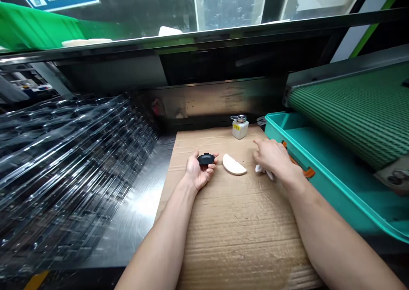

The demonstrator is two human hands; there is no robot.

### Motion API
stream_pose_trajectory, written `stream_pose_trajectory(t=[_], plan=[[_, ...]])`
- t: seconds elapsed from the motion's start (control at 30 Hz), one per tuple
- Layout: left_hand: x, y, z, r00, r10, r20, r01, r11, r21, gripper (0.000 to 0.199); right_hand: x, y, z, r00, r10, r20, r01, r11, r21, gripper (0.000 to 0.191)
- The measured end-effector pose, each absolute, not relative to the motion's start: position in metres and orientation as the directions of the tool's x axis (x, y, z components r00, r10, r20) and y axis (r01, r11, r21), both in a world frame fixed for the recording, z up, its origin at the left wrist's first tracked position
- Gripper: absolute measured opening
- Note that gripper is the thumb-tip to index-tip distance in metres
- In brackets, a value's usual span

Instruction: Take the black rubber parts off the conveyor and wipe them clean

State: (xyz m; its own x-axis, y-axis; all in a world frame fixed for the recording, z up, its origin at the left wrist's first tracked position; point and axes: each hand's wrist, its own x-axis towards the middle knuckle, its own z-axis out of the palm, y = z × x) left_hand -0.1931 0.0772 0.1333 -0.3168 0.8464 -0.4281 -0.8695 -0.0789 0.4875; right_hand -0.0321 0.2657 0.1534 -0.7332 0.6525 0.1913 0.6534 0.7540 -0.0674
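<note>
My left hand (202,169) holds a small black oval plastic part (206,159) with a little tab on its upper edge. The fingers wrap round its sides over the cardboard sheet (236,221). Just right of it lies a white half-moon piece (234,165), flat on the cardboard and touched by neither hand. My right hand (271,157) is farther right, its fingers curled on a crumpled white cloth (264,171) that shows below them. The hand partly hides the cloth. Behind, a white square bottle (240,128) with a metal top and yellow label stands upright.
On the left, clear plastic trays (79,170) are stacked high on a metal table (137,200). A teal bin (329,183) with orange handles sits at the right, below a green conveyor belt (358,106). A metal shelf edge (204,40) crosses above, carrying a green crate (38,27).
</note>
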Motion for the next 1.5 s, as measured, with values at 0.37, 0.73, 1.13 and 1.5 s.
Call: stream_pose_trajectory(t=[0.37,0.73,1.13,1.5], plan=[[-0.189,0.08,0.126,-0.504,0.8,-0.326,-0.78,-0.26,0.569,0.041,-0.058,0.207,0.127,-0.851,0.455,0.263,0.309,0.838,-0.45,0.037],[-0.176,0.088,0.117,-0.458,0.876,-0.15,-0.784,-0.318,0.534,0.038,-0.079,0.154,0.124,-0.78,0.416,0.468,0.167,0.858,-0.485,0.033],[-0.176,0.093,0.117,-0.52,0.846,-0.116,-0.746,-0.384,0.544,0.027,-0.072,0.188,0.125,-0.759,0.566,0.324,0.165,0.648,-0.744,0.064],[-0.171,0.095,0.116,-0.535,0.83,-0.157,-0.737,-0.368,0.567,0.025,-0.08,0.171,0.135,-0.824,0.48,0.301,0.308,0.825,-0.474,0.039]])
